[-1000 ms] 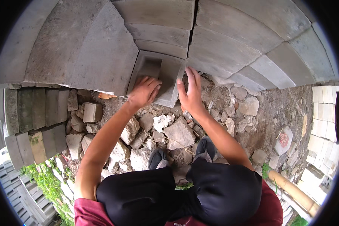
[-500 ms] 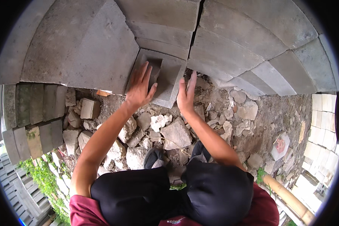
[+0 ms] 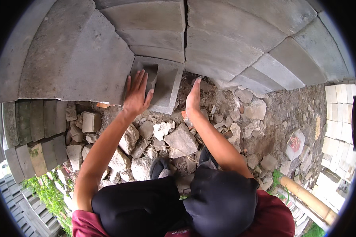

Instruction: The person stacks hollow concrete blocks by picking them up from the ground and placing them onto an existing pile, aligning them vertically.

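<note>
A grey concrete paving slab [image 3: 164, 81] with a recessed square in it lies at the edge of the laid paving. My left hand [image 3: 137, 94] rests flat on its left side, fingers spread. Just to the slab's right, my right hand [image 3: 193, 98] stands on edge with fingers straight, over the dirt and rubble. Neither hand holds anything. Both forearms reach up from my crouched knees in black trousers.
Large grey slabs [image 3: 87, 63] form the paved surface above. Broken stone rubble [image 3: 178, 140] covers the ground below the hands. Stacked grey bricks [image 3: 31, 130] stand at left, pale blocks [image 3: 338, 118] at right, and a bamboo pole [image 3: 308, 199] lies lower right.
The slab has been pushed up tighter against the paving. My left hand slid onto its left side, and my right hand came off the slab to its right edge.
</note>
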{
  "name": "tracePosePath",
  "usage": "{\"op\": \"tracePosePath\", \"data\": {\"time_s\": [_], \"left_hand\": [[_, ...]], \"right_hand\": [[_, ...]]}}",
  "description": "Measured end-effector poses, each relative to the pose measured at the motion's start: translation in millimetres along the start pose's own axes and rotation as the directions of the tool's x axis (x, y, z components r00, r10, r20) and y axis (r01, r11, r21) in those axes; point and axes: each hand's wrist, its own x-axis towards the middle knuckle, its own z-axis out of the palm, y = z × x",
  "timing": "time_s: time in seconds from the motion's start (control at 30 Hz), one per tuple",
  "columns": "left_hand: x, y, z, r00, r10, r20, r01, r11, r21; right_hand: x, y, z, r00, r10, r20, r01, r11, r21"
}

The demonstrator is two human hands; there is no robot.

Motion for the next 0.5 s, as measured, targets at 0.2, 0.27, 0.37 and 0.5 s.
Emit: {"op": "tracePosePath", "data": {"time_s": [0.2,0.27,0.37,0.5], "left_hand": [[13,0,-3,0.997,0.073,0.019,-0.073,0.997,0.003],[6,-3,-5,0.997,0.066,0.035,-0.067,0.998,0.005],[6,-5,-5,0.995,0.048,0.083,-0.050,0.998,0.026],[12,0,-2,0.997,0.070,0.044,-0.070,0.998,0.002]], "right_hand": [[-1,1,28,0.991,-0.022,0.134,0.038,0.992,-0.120],[-8,1,22,0.974,0.004,0.227,0.015,0.997,-0.078],[-11,-1,20,0.930,0.008,0.367,0.015,0.998,-0.058],[-13,2,24,0.946,-0.089,0.312,0.183,0.941,-0.286]]}}
